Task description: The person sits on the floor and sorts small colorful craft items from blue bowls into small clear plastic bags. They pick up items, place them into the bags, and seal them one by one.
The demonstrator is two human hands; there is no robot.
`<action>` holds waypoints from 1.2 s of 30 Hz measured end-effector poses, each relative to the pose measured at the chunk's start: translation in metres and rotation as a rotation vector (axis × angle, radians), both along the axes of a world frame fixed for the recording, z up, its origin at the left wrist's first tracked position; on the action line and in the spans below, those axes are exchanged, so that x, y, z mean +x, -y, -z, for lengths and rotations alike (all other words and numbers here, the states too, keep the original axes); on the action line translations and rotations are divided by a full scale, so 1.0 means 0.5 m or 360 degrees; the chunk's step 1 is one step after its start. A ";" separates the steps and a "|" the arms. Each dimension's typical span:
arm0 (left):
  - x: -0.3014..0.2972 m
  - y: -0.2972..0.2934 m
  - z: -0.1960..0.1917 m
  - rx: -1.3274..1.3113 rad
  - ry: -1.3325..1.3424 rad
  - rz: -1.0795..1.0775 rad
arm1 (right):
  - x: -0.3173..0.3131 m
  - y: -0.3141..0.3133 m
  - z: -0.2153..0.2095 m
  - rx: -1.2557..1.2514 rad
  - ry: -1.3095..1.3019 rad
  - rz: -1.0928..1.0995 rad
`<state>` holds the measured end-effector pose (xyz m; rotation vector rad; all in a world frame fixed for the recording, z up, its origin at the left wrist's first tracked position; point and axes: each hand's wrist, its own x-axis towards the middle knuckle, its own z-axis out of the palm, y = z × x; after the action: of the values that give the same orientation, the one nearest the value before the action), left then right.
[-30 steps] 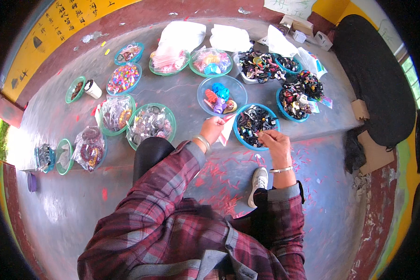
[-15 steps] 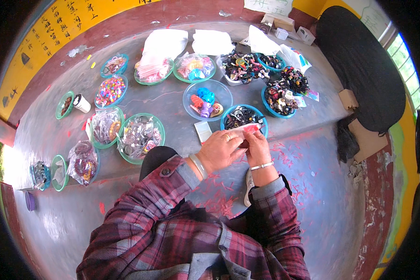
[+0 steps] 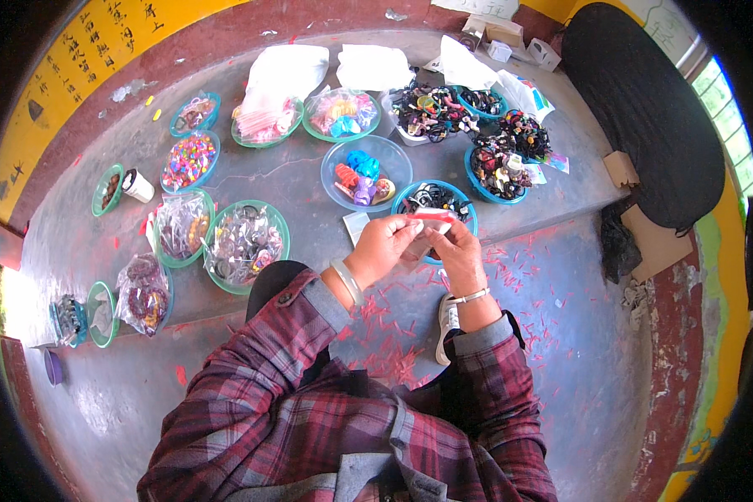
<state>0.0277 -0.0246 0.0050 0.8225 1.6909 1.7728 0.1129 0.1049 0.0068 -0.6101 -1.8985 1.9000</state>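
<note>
Both my hands pinch a small clear plastic bag (image 3: 432,217) with a red and white band along its top. My left hand (image 3: 384,247) grips its left side with thumb and fingers, and my right hand (image 3: 460,258) has the right side between thumb and fingertips. The bag is held just over the near rim of a blue basket (image 3: 474,219) full of black hair ties (image 3: 433,199). Whether anything lies inside the bag, I cannot tell. A flat white packet (image 3: 356,226) lies on the ledge beside my left hand.
Beyond my hands stands a clear bowl (image 3: 329,177) of colourful pieces. Blue and green baskets with small accessories spread left, among them a basket of bright beads (image 3: 191,161). White bags (image 3: 375,67) lie at the back. Red scraps (image 3: 385,360) litter the floor below the ledge edge.
The bag has turned from a slanted, flattened hold to facing me, its red band now on top. My left fingers have shifted from lying over it to pinching its left side.
</note>
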 end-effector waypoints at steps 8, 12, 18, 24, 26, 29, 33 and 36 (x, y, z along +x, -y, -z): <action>0.006 0.007 -0.025 0.0151 0.0464 -0.0015 | 0.011 0.005 -0.043 0.0151 0.0302 -0.0038; -0.014 0.010 -0.017 0.0336 0.1130 0.0076 | 0.013 -0.015 -0.037 0.0245 0.0149 -0.0225; -0.024 0.026 -0.030 0.0472 0.1500 0.0244 | 0.021 -0.017 -0.080 -0.0275 0.0069 -0.0427; -0.020 0.018 -0.031 0.0402 0.1278 0.0140 | 0.013 -0.026 -0.046 -0.0094 0.0158 -0.0300; -0.018 0.019 -0.032 0.0392 0.1246 0.0105 | 0.008 -0.023 -0.040 0.0041 0.0137 -0.0253; -0.018 0.019 -0.022 0.0386 0.1192 0.0017 | 0.009 -0.005 -0.059 0.0245 0.0129 -0.0136; -0.014 0.015 -0.016 0.0364 0.1102 -0.0075 | 0.006 -0.003 -0.047 0.0270 0.0055 -0.0054; -0.011 0.011 -0.010 0.0302 0.1009 -0.0139 | 0.007 0.008 -0.057 0.0358 0.0037 0.0023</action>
<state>0.0224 -0.0301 0.0100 0.2085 1.1656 1.9964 0.1163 0.1009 0.0352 -0.5751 -2.0793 1.6457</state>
